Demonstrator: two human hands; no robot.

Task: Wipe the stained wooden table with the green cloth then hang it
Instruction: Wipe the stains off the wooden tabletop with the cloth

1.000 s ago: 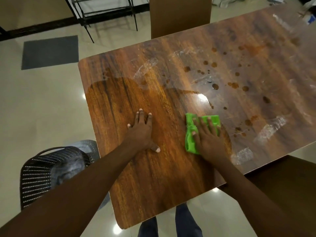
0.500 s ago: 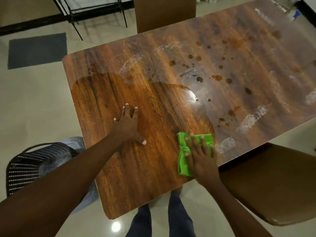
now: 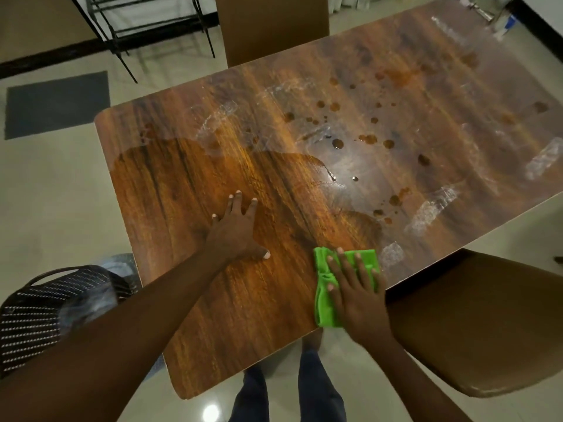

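The wooden table (image 3: 189,184) fills the middle of the head view. Its near-left part looks dark and wet; brown stain drops (image 3: 365,138) and white smears dot the right and far parts. The green cloth (image 3: 324,303) lies folded at the table's near edge. My right hand (image 3: 356,293) presses flat on the cloth, fingers spread over it. My left hand (image 3: 236,229) rests flat on the wet wood to the left of the cloth, fingers apart, holding nothing.
A brown chair seat (image 3: 475,324) stands at the table's near-right side, another chair back (image 3: 274,25) at the far side. A black perforated basket (image 3: 39,315) sits on the floor at left. A metal rack (image 3: 146,22) and grey mat (image 3: 58,102) lie beyond.
My right hand has dragged the green cloth from the table's middle toward the near edge, leaving a wider wet patch. My left hand has stayed flat on the wood.
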